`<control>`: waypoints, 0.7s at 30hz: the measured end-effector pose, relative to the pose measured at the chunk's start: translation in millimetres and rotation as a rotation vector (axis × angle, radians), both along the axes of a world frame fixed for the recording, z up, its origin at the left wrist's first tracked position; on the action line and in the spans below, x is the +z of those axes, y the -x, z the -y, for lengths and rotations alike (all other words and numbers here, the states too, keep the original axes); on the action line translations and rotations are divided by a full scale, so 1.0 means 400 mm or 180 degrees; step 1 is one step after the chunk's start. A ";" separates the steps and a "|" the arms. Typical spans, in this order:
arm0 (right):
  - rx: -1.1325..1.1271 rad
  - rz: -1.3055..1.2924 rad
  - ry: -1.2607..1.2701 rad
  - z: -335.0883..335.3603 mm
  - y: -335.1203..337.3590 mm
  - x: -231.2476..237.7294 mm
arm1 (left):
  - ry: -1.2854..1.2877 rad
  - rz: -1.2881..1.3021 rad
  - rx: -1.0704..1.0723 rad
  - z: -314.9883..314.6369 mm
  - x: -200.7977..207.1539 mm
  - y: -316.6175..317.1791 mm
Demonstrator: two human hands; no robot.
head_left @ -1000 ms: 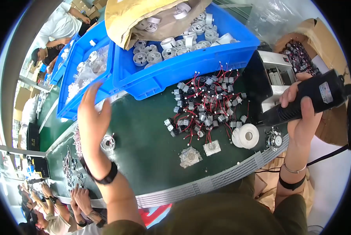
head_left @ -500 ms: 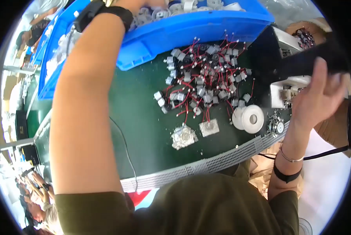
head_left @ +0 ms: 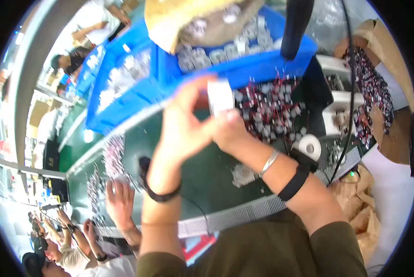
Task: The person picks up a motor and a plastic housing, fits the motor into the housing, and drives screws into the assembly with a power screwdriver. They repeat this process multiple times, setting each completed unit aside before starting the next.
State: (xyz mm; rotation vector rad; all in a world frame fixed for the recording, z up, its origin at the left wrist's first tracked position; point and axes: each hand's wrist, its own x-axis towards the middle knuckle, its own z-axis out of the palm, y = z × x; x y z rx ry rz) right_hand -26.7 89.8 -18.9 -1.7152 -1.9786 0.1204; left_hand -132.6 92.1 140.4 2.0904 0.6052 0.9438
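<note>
Left hand [head_left: 184, 120] half-curled, right hand [head_left: 230, 131] pinching — both angled inward.
They grip a white part [head_left: 221, 96], right of the left palm.

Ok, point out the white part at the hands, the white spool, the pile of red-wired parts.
White part [head_left: 221, 96]: head view, middle of its blurred face.
White spool [head_left: 304, 144]: head view, flange.
Pile of red-wired parts [head_left: 270, 110]: head view, mid-heap.

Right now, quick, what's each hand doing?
Left hand: half-curled at the white part; too blurred to tell if it grips.
Right hand: closed, holding the white part.
</note>
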 end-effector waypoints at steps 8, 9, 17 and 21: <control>0.0205 0.0322 0.0772 0.060 -0.051 0.154 | 0.0350 0.1137 0.0341 0.081 -0.136 0.020; -0.0096 -0.1132 0.0531 0.070 -0.074 0.171 | 0.0451 0.1263 0.0225 0.081 -0.137 0.026; -0.0164 -0.0771 0.0597 0.084 -0.146 0.269 | 0.0185 0.2157 0.0913 0.045 -0.094 0.078; 0.0037 -0.0273 0.0964 0.066 -0.122 0.253 | 0.0411 0.2381 0.1085 0.017 -0.127 0.120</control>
